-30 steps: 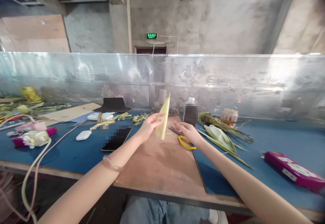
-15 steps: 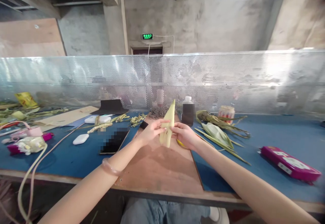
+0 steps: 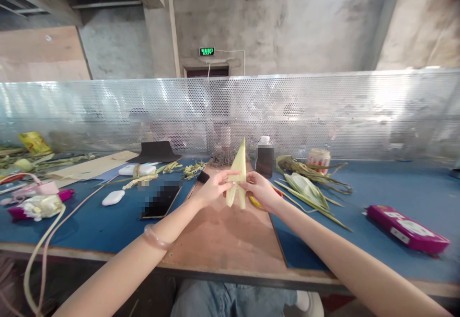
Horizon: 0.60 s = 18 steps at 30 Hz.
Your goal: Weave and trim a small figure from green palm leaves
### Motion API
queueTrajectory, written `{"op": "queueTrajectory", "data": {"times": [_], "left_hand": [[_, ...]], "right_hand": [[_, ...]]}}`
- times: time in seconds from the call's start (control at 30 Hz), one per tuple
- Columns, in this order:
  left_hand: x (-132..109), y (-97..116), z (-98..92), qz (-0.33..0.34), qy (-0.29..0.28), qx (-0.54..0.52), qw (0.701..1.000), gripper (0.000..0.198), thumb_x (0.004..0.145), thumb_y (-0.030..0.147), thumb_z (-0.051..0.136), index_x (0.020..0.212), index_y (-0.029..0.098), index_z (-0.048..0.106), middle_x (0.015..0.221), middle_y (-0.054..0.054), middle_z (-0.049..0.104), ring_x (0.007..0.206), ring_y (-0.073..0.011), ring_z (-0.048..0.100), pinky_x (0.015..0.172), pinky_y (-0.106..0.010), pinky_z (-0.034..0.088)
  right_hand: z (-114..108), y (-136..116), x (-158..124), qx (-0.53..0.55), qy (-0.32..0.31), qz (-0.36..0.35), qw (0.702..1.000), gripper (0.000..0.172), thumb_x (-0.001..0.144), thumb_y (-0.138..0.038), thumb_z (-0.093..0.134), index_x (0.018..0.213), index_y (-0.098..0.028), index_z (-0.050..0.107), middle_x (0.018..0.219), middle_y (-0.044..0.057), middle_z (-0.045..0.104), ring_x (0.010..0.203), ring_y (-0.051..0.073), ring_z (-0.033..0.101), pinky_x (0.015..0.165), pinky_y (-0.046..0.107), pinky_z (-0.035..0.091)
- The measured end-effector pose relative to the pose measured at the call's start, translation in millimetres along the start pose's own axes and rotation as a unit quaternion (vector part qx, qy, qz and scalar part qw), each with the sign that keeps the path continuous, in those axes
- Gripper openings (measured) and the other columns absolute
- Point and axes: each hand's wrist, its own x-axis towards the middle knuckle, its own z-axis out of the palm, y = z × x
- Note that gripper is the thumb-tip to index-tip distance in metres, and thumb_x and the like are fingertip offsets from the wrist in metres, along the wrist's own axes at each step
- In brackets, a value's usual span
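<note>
A pale green, pointed leaf piece that looks like corn husk (image 3: 239, 163) stands upright between my hands, its tip up and its lower end split into two flaps. My left hand (image 3: 215, 188) pinches it from the left, fingers across its front. From the other side my right hand (image 3: 261, 190) grips its right edge between thumb and fingers. Both hands are above the wooden board (image 3: 230, 242). Partly hidden behind my right hand is a yellow and red ring-like thing (image 3: 256, 203), perhaps scissor handles.
Green husks (image 3: 307, 190) and dried leaves (image 3: 316, 170) lie at right, near a magenta box (image 3: 406, 228). A dark bottle (image 3: 265, 159) and grey cord pile (image 3: 224, 158) stand behind. At left are a phone (image 3: 163, 202), white case (image 3: 113, 198) and cables (image 3: 45, 250). A perforated metal screen (image 3: 323, 111) closes the back.
The husk has turned and its lower end has spread into two separate flaps. Both hands keep hold of it in nearly the same place. The view has shifted slightly.
</note>
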Motion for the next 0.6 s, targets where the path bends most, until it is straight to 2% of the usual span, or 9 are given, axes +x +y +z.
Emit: {"op": "queueTrajectory", "data": {"times": [0.1, 0.2, 0.27, 0.3, 0.37, 0.43, 0.47, 0.53, 0.6], "left_hand": [[-2, 5, 2.2, 0.005, -0.009, -0.035, 0.999, 0.047, 0.080, 0.024, 0.056, 0.127, 0.027, 0.049, 0.126, -0.009, 0.055, 0.091, -0.0192, 0.059, 0.067, -0.028, 0.047], [-2, 8, 4.1, 0.003, -0.009, -0.082, 0.997, 0.068, 0.080, 0.025, 0.057, 0.140, 0.032, 0.027, 0.123, -0.010, 0.057, 0.077, -0.0161, 0.060, 0.058, -0.025, 0.045], [-1, 7, 4.3, -0.007, 0.011, -0.100, 0.995, 0.075, 0.080, 0.026, 0.058, 0.143, 0.033, 0.017, 0.120, -0.010, 0.059, 0.074, -0.0153, 0.060, 0.058, -0.026, 0.046], [0, 6, 4.2, -0.016, 0.022, -0.102, 0.994, 0.075, 0.080, 0.027, 0.058, 0.143, 0.032, 0.017, 0.118, -0.010, 0.060, 0.074, -0.0156, 0.060, 0.060, -0.027, 0.046], [2, 2, 3.7, -0.036, 0.033, -0.085, 0.995, 0.062, 0.080, 0.031, 0.057, 0.137, 0.025, 0.033, 0.111, -0.011, 0.062, 0.076, -0.0168, 0.060, 0.063, -0.029, 0.048], [4, -2, 3.6, -0.047, 0.031, -0.057, 0.997, 0.042, 0.081, 0.037, 0.056, 0.118, 0.018, 0.052, 0.101, -0.010, 0.063, 0.077, -0.0186, 0.060, 0.064, -0.031, 0.048], [5, -3, 3.7, -0.049, 0.028, -0.045, 0.997, 0.036, 0.081, 0.039, 0.056, 0.108, 0.015, 0.058, 0.096, -0.009, 0.064, 0.078, -0.0194, 0.060, 0.064, -0.031, 0.049], [6, -4, 4.2, -0.049, 0.025, -0.035, 0.998, 0.030, 0.080, 0.040, 0.056, 0.095, 0.014, 0.060, 0.089, -0.008, 0.064, 0.078, -0.0203, 0.061, 0.064, -0.031, 0.049], [6, -4, 4.8, -0.050, 0.021, -0.036, 0.998, 0.028, 0.078, 0.040, 0.058, 0.092, 0.015, 0.059, 0.088, -0.007, 0.064, 0.080, -0.0209, 0.061, 0.064, -0.031, 0.049]], "right_hand": [[1, 3, 1, -0.035, 0.012, -0.013, 0.999, 0.036, 0.063, -0.038, 0.074, 0.079, -0.020, 0.048, 0.073, -0.001, 0.057, 0.064, 0.013, 0.057, 0.050, 0.024, 0.047], [1, 5, 2, -0.059, 0.025, -0.021, 0.998, 0.033, 0.065, -0.037, 0.072, 0.077, -0.021, 0.046, 0.071, -0.001, 0.057, 0.062, 0.013, 0.057, 0.050, 0.025, 0.047], [1, 7, 2, -0.072, 0.024, -0.026, 0.997, 0.032, 0.066, -0.035, 0.071, 0.075, -0.021, 0.043, 0.069, -0.002, 0.057, 0.061, 0.012, 0.057, 0.049, 0.025, 0.047], [2, 8, 2, -0.076, 0.020, -0.029, 0.997, 0.032, 0.066, -0.035, 0.071, 0.075, -0.021, 0.043, 0.069, -0.002, 0.057, 0.061, 0.013, 0.057, 0.049, 0.025, 0.048], [2, 10, 3, -0.075, 0.011, -0.034, 0.997, 0.034, 0.065, -0.036, 0.071, 0.075, -0.022, 0.042, 0.070, -0.002, 0.057, 0.062, 0.014, 0.058, 0.049, 0.026, 0.048], [3, 12, 3, -0.076, 0.009, -0.036, 0.996, 0.035, 0.065, -0.039, 0.071, 0.076, -0.021, 0.043, 0.071, -0.001, 0.058, 0.063, 0.015, 0.059, 0.048, 0.027, 0.049], [4, 13, 2, -0.080, 0.010, -0.035, 0.996, 0.035, 0.066, -0.041, 0.070, 0.077, -0.021, 0.043, 0.071, -0.001, 0.058, 0.062, 0.015, 0.059, 0.047, 0.027, 0.049], [4, 14, 2, -0.090, 0.012, -0.034, 0.995, 0.035, 0.068, -0.043, 0.069, 0.079, -0.021, 0.044, 0.070, -0.002, 0.058, 0.060, 0.014, 0.059, 0.045, 0.026, 0.048], [4, 14, 1, -0.099, 0.014, -0.037, 0.994, 0.034, 0.069, -0.043, 0.067, 0.083, -0.022, 0.043, 0.070, -0.002, 0.057, 0.058, 0.014, 0.058, 0.042, 0.025, 0.047]]}}
